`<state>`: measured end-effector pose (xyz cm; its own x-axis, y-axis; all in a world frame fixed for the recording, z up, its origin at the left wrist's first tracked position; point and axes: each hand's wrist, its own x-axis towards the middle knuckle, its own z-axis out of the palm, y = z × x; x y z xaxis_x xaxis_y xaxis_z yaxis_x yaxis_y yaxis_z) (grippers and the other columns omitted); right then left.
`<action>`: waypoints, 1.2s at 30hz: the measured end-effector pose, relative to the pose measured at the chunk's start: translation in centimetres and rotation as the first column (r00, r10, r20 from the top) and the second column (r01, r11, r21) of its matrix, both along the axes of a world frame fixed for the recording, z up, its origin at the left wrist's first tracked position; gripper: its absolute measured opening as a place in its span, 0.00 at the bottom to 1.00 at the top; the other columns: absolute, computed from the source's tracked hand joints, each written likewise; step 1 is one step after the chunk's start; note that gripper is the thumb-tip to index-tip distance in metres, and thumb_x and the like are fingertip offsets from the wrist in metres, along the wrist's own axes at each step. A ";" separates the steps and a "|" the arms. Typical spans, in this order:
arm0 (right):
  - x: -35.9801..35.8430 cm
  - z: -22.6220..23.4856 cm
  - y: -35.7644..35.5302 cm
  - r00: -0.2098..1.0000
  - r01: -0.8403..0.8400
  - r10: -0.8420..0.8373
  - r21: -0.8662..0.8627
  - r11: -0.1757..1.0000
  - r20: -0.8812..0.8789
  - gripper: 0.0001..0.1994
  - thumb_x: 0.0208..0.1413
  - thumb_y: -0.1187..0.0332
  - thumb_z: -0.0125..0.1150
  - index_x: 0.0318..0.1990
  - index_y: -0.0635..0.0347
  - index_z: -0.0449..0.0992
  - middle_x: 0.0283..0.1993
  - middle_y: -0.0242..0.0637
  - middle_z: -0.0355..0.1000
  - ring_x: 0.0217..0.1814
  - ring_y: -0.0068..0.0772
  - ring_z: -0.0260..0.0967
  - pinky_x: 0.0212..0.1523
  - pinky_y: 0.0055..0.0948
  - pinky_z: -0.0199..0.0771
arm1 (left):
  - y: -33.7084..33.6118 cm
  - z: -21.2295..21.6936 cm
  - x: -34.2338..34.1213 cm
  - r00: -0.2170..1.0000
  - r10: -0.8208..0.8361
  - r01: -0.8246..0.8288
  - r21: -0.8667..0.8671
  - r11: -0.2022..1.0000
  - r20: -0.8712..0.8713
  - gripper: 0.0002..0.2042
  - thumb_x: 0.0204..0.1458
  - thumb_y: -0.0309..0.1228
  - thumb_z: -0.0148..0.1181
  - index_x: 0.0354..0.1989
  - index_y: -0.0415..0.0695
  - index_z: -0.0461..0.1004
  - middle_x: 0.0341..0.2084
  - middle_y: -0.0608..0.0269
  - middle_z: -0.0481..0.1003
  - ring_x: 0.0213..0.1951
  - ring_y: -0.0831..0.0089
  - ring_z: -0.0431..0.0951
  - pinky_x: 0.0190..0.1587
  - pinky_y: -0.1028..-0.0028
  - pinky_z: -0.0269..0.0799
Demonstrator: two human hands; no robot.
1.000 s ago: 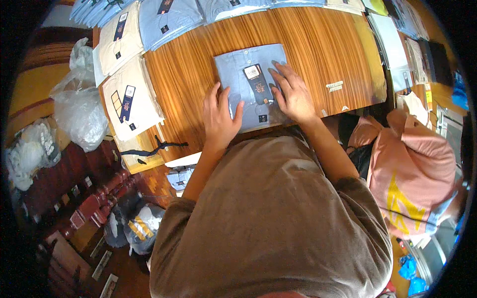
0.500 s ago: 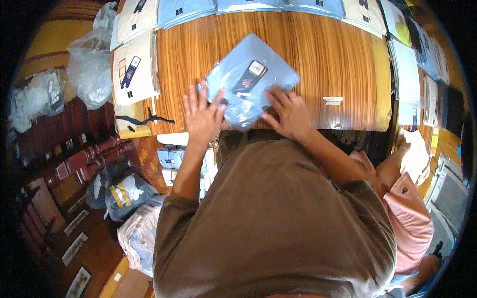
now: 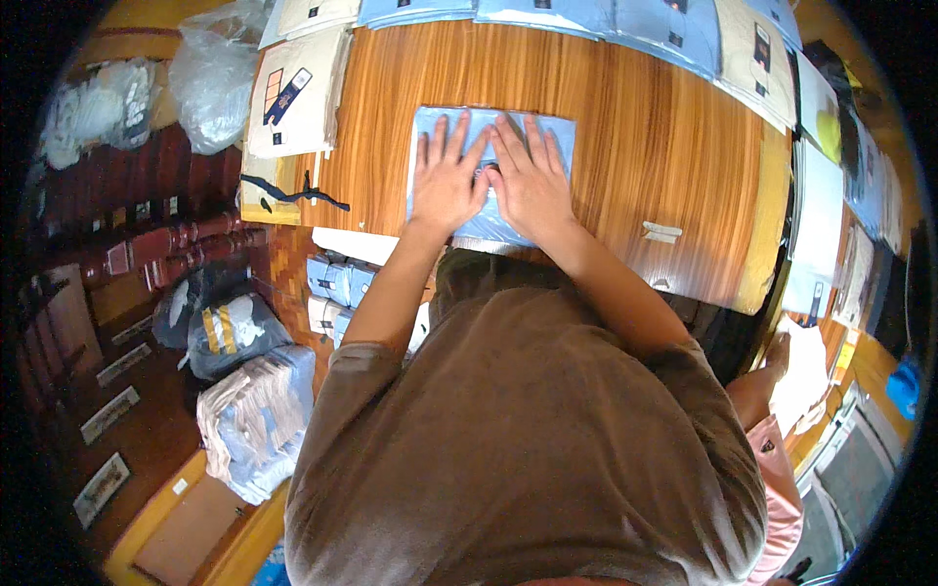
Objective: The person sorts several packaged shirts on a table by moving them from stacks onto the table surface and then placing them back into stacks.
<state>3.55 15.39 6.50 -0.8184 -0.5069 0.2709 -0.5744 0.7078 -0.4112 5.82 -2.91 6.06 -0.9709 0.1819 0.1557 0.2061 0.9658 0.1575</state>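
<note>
A folded light blue garment in a clear plastic bag [image 3: 489,227] lies square to me at the table's near edge. My left hand [image 3: 448,188] rests flat on its left half, fingers spread and pointing away from me. Flat on the right half is my right hand [image 3: 532,193], its fingers also apart. The two thumbs almost meet over the middle of the packet. Between them only a small dark bit of the tag shows; my hands cover the rest.
Stacks of folded blue garments [image 3: 542,14] line the table's far edge. A cream stack with a dark tag [image 3: 293,93] sits at the left, near a black strip [image 3: 293,193]. A small white label [image 3: 662,232] lies right. Another person's pink sleeve [image 3: 777,488] is at the lower right.
The packet has turned from a slanted position to lie straight. Both hands have moved from its near edges onto its top, flat and closer together.
</note>
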 end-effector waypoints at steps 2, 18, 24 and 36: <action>-0.9 -1.7 -1.5 1.000 0.018 -0.018 -0.001 1.000 0.005 0.29 0.67 0.58 0.53 0.72 0.61 0.65 0.79 0.41 0.55 0.82 0.56 0.46 0.78 0.58 0.46 | 0.4 -1.3 -0.1 0.998 0.026 -0.026 0.007 1.000 0.054 0.29 0.60 0.42 0.52 0.73 0.58 0.65 0.76 0.56 0.55 0.76 0.41 0.50 0.73 0.35 0.43; -1.0 -2.6 -1.4 0.990 -0.011 0.000 0.075 0.997 0.139 0.33 0.68 0.53 0.48 0.76 0.57 0.58 0.81 0.39 0.53 0.84 0.54 0.42 0.79 0.60 0.38 | 0.6 -1.3 0.3 0.992 0.069 -0.085 0.153 0.985 0.103 0.29 0.59 0.42 0.53 0.72 0.58 0.67 0.77 0.60 0.55 0.77 0.44 0.48 0.73 0.33 0.39; -0.8 -1.6 -0.5 0.992 -0.027 0.038 -0.095 0.995 0.117 0.31 0.66 0.53 0.55 0.70 0.63 0.65 0.76 0.49 0.59 0.80 0.59 0.51 0.77 0.57 0.50 | -0.4 -1.4 -0.1 0.996 0.002 -0.020 0.209 0.978 0.087 0.26 0.62 0.44 0.52 0.70 0.57 0.69 0.76 0.57 0.56 0.76 0.43 0.49 0.75 0.37 0.39; 3.8 1.7 7.4 0.409 0.522 -0.241 -0.009 0.853 0.880 0.22 0.62 0.57 0.71 0.51 0.69 0.78 0.38 0.40 0.81 0.41 0.31 0.78 0.46 0.33 0.78 | -12.2 -3.6 4.3 0.740 0.089 -0.671 0.740 0.037 0.667 0.16 0.57 0.32 0.71 0.48 0.32 0.78 0.37 0.56 0.83 0.37 0.73 0.81 0.42 0.74 0.78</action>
<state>7.38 22.81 8.16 -0.8021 -0.1097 -0.5871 0.4420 0.5521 -0.7070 10.16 -15.13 2.49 -0.8342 -0.2348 -0.4991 -0.4891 -0.1031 0.8661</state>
